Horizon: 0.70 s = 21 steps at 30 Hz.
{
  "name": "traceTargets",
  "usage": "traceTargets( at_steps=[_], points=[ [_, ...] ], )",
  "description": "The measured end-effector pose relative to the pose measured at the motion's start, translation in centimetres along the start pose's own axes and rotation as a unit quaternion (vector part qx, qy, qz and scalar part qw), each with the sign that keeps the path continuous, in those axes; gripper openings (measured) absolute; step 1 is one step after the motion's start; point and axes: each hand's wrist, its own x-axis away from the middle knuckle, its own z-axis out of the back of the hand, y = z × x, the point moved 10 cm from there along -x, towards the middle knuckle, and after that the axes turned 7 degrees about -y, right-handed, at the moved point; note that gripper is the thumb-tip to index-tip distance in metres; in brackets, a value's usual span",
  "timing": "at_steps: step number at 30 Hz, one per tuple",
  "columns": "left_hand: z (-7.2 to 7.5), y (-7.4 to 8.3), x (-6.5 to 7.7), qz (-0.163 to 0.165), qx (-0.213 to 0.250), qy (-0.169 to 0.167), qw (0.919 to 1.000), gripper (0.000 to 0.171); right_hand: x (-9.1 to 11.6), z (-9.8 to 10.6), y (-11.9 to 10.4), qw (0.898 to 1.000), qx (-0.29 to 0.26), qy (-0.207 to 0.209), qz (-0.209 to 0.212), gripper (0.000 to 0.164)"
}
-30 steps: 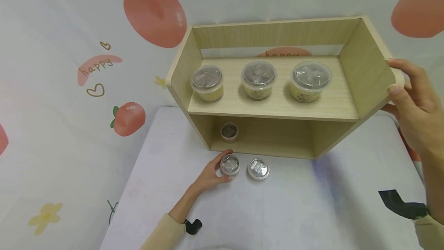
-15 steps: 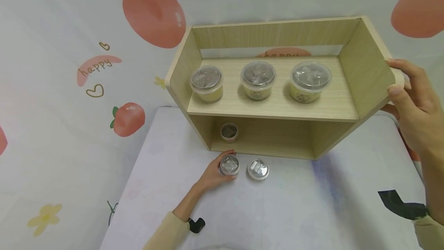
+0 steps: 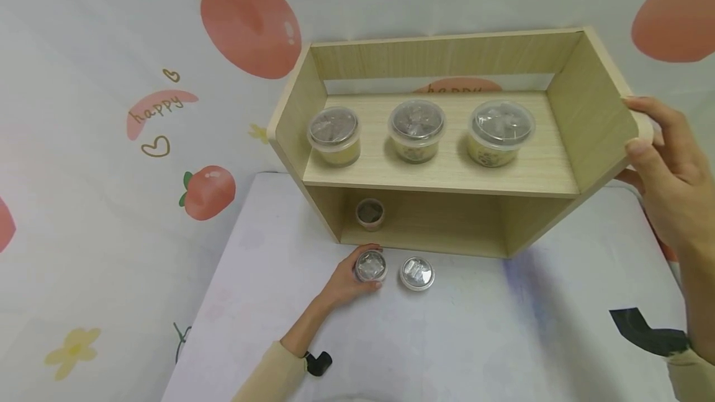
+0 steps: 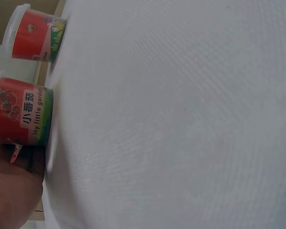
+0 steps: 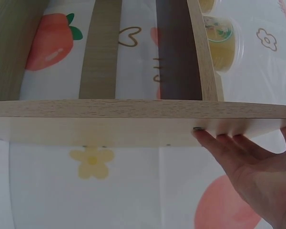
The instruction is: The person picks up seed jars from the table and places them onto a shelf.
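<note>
My left hand (image 3: 347, 278) has its thumb and fingers round a small lidded tub (image 3: 371, 265) on the table, just in front of the wooden shelf (image 3: 441, 186). In the left wrist view this tub (image 4: 23, 112) is red and green with cherry tomatoes printed on it. Beside it, to the right in the head view, stands a similar tub (image 3: 417, 273). My right hand (image 3: 673, 163) holds the front edge of the shelf's right side panel, thumb in front and fingers on the outer face; the right wrist view shows those fingers (image 5: 219, 148) against the panel.
Three larger clear-lidded tubs with yellowish sides, one the middle tub (image 3: 417, 131), stand along the upper board. A small tub (image 3: 370, 213) sits at the left of the lower compartment. Behind the shelf hangs a fruit-printed cloth (image 3: 112, 203); a white table (image 3: 475, 340) lies in front.
My left hand has shifted slightly right and its thumb and fingers have closed round the tub. The right hand stays on the side panel, and the tubs have not visibly moved.
</note>
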Motion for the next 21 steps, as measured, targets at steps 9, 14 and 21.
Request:
traceTargets(
  at_steps=[9,14,21],
  points=[
    [0.3,0.3,-0.3,0.022,-0.050,-0.011,0.9985,0.077,0.1,-0.3,-0.2,0.998,0.037,0.024,-0.044,0.047],
    [0.4,1.1,-0.6,0.020,-0.083,-0.032,0.9958,0.075,0.0,0.1,0.4,1.000,-0.011,0.009,-0.013,0.047],
    [0.6,2.8,-1.3,0.023,-0.104,-0.074,0.9916,0.074,-0.1,0.2,0.5,1.000,-0.027,-0.009,0.007,0.047]
  ],
)
